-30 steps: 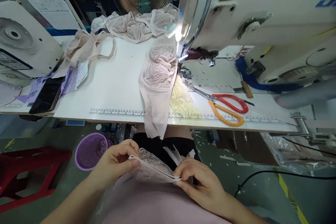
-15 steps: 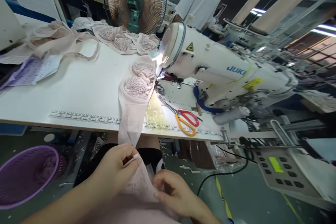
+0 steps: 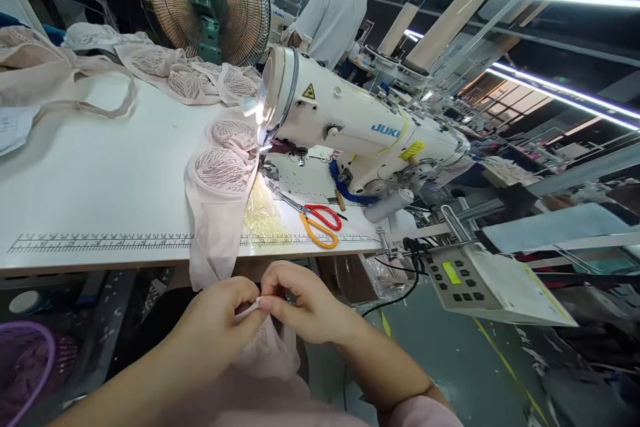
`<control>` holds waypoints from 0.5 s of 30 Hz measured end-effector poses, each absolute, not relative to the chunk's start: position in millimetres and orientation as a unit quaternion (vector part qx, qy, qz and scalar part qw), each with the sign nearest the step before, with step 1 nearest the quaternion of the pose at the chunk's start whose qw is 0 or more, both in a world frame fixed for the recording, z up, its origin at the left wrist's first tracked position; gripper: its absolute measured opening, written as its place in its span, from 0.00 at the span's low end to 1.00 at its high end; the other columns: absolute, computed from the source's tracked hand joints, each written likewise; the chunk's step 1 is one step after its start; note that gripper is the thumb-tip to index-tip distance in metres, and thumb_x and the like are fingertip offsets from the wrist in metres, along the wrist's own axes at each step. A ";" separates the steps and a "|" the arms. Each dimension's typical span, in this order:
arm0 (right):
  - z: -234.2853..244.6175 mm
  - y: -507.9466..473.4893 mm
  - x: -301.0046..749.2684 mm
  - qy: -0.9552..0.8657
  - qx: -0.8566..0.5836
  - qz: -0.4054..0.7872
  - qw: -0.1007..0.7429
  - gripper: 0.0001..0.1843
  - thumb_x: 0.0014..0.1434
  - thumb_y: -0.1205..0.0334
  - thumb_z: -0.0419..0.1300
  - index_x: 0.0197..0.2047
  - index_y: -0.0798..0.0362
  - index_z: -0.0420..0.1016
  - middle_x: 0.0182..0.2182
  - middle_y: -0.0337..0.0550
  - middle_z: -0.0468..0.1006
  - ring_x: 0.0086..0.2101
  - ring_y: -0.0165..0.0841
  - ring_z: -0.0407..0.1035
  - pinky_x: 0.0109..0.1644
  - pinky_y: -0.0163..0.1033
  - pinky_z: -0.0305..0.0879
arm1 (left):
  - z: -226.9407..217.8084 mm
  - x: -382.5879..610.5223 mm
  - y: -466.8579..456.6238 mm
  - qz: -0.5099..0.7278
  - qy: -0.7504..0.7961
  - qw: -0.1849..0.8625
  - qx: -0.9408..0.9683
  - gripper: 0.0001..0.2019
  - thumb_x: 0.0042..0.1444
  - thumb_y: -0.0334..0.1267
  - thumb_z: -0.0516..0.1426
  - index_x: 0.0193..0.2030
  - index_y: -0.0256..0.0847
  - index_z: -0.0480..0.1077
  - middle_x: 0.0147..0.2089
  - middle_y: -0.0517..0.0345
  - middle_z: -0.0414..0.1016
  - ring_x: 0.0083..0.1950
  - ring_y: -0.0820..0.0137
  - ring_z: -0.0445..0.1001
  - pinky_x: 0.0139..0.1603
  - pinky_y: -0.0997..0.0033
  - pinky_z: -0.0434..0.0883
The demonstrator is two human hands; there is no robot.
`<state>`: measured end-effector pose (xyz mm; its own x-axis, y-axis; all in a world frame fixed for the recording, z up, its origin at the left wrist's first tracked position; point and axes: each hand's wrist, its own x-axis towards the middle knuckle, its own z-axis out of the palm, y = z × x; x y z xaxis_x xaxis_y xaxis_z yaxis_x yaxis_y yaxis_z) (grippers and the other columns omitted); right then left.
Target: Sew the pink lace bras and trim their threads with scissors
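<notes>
My left hand (image 3: 215, 330) and my right hand (image 3: 300, 303) meet below the table's front edge, both pinching the top edge of a pale pink lace garment piece (image 3: 267, 350) that hangs down over my lap. A pink lace bra (image 3: 223, 170) lies on the white table (image 3: 100, 180) beside the needle of the white sewing machine (image 3: 350, 127), and its fabric tail droops over the table edge toward my hands.
Red and orange scissors (image 3: 315, 220) lie on the machine bed. More pink bras (image 3: 170, 73) are piled at the table's back near a fan (image 3: 205, 0). A purple basket (image 3: 23, 370) stands on the floor at left, a control panel (image 3: 460, 277) at right. A person in a white shirt (image 3: 333, 13) stands behind.
My view has swung right and up. My hands have come together, the right one rising to meet the left at the lace piece's edge.
</notes>
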<state>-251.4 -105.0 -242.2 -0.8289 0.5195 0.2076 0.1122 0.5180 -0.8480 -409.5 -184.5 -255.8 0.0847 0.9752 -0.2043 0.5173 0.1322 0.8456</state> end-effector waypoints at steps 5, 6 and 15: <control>-254.9 -108.4 -252.1 -0.781 -0.215 0.514 0.282 0.09 0.59 0.58 0.57 0.30 0.53 0.65 0.27 0.38 0.66 0.28 0.27 0.60 0.31 0.33 0.59 | -261.3 -414.8 -192.7 0.328 0.619 0.421 0.576 0.16 0.58 0.50 0.49 0.33 0.44 0.72 0.29 0.61 0.65 0.32 0.69 0.67 0.32 0.70 0.62; -257.2 -109.3 -252.8 -0.772 -0.213 0.522 0.294 0.09 0.59 0.58 0.57 0.30 0.53 0.65 0.27 0.38 0.66 0.28 0.27 0.60 0.31 0.33 0.59 | -262.0 -415.7 -193.5 0.338 0.618 0.421 0.572 0.16 0.57 0.50 0.49 0.34 0.44 0.74 0.29 0.60 0.65 0.31 0.69 0.68 0.31 0.71 0.63; -265.4 -117.4 -265.9 -0.770 -0.246 0.479 0.342 0.09 0.61 0.56 0.54 0.32 0.53 0.65 0.28 0.38 0.67 0.28 0.28 0.62 0.31 0.34 0.61 | -266.3 -419.7 -187.3 0.486 0.580 0.431 0.492 0.10 0.51 0.44 0.59 0.25 0.43 0.76 0.26 0.60 0.68 0.27 0.72 0.68 0.28 0.76 0.66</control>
<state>-265.9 -117.4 -265.4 -0.6445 0.7071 0.2911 0.0511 0.4197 -0.9062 -419.7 -187.3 -266.3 -0.1455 0.9891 -0.0224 0.1527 0.0448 0.9873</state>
